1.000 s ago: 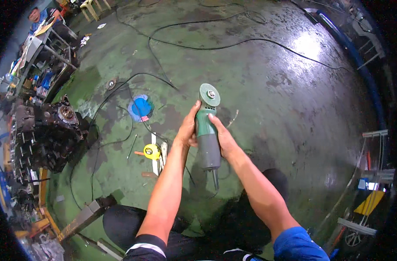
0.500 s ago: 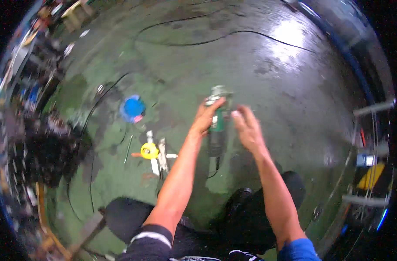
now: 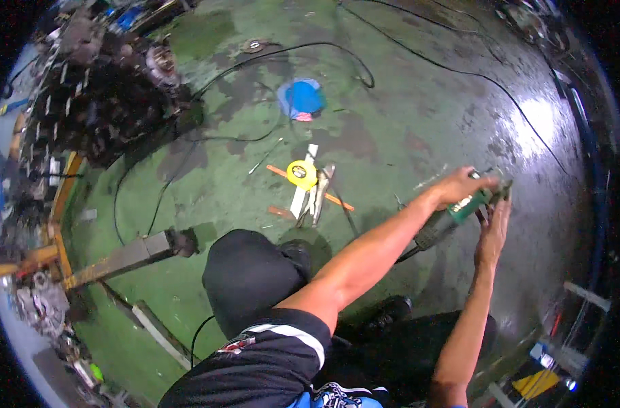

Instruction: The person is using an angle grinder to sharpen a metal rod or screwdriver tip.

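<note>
Green floor (image 3: 385, 146) lies below. Your left hand (image 3: 458, 186) grips the grinder (image 3: 463, 208) at right; your right hand (image 3: 492, 232) slipping (hold unclear) could tip it.

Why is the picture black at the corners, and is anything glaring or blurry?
Head view: the round fisheye image leaves the corners black; same head view: white glare washes out a patch of green floor at right; there too, the grinder and the right hand look slightly smeared.

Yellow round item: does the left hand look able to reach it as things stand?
Probably not while the left hand is on the green grinder, though nothing covers the yellow round item.
</note>
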Tool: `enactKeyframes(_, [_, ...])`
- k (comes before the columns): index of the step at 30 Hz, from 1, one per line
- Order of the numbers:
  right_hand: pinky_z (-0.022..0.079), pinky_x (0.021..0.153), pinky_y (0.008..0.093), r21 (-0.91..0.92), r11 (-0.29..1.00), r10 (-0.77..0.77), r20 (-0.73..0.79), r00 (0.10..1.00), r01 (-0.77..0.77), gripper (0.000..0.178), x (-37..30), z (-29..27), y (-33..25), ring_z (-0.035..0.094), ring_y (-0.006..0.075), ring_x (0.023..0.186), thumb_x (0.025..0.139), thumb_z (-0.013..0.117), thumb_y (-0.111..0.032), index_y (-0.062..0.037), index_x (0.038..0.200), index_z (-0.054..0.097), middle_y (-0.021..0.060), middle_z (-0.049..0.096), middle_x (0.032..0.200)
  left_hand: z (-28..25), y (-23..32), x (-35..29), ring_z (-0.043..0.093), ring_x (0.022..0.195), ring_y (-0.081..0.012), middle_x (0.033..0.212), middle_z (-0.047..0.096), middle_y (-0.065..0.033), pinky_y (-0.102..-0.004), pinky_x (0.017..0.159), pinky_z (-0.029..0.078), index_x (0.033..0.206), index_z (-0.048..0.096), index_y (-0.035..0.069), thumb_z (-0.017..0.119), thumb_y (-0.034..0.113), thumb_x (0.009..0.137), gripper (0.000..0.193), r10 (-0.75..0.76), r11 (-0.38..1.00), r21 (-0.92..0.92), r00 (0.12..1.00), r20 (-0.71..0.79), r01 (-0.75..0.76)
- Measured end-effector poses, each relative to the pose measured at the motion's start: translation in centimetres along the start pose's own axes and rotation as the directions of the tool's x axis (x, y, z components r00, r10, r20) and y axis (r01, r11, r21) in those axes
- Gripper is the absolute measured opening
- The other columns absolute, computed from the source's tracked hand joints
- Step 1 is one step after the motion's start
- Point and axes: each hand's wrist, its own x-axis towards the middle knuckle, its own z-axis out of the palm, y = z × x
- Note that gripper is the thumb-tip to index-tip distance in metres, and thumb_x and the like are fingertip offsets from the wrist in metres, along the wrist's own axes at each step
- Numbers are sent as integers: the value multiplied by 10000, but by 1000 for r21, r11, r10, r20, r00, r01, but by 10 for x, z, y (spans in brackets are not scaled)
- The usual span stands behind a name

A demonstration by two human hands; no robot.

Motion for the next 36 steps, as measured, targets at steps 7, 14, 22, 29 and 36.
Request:
enactKeyframes(7, [412, 1086, 392, 30, 998, -55, -1, 998, 55, 647, 10, 2, 10, 440, 270, 1361, 1002, 588, -203, -78, 1556, 278, 157, 374, 1544, -14, -15, 11, 595, 1048, -172, 1175, 665, -61, -331, 948, 464, 1291, 624, 28, 467, 495, 996, 574, -156, 912, -380, 987, 25, 154])
enactKeyframes(14, [455, 1042, 406, -97, 986, -126, 76, 989, 133, 673, 6, -4, -1, 501, 286, 1295, 985, 614, -202, -149, 1567, 279, 163, 371, 1541, -7, -18, 3, 587, 960, -141, 1089, 670, -21, -308, 859, 485, 1246, 647, 31, 493, 470, 992, 530, -34, 918, -394, 999, 21, 40])
enactKeyframes(22, [451, 1027, 385, -105, 987, -112, 64, 992, 118, 598, 7, -5, -6, 512, 241, 1243, 1033, 536, -269, -112, 1559, 297, 135, 441, 1468, -10, -10, -8, 580, 1163, -179, 1281, 649, -73, -335, 1027, 428, 1308, 621, 24, 547, 437, 980, 532, 27, 901, -433, 996, 88, 14])
enactKeyframes(29, [462, 1008, 392, -80, 997, -14, 31, 999, 16, 616, 23, -38, 17, 506, 247, 1266, 1051, 460, -414, -96, 1554, 299, 118, 460, 1441, 3, 2, -6, 617, 1010, -144, 1127, 695, -50, -296, 882, 485, 1188, 682, 6, 568, 423, 976, 482, 6, 848, -524, 988, 157, 78])
enactKeyframes(36, [429, 1025, 401, -66, 995, -73, 17, 997, 74, 599, 15, -20, 3, 482, 248, 1285, 1038, 443, -458, -77, 1499, 405, 97, 433, 1472, 9, 0, -6, 616, 942, -145, 1049, 702, -43, -319, 849, 493, 1154, 698, 7, 587, 445, 948, 496, -122, 874, -447, 977, 175, 189])
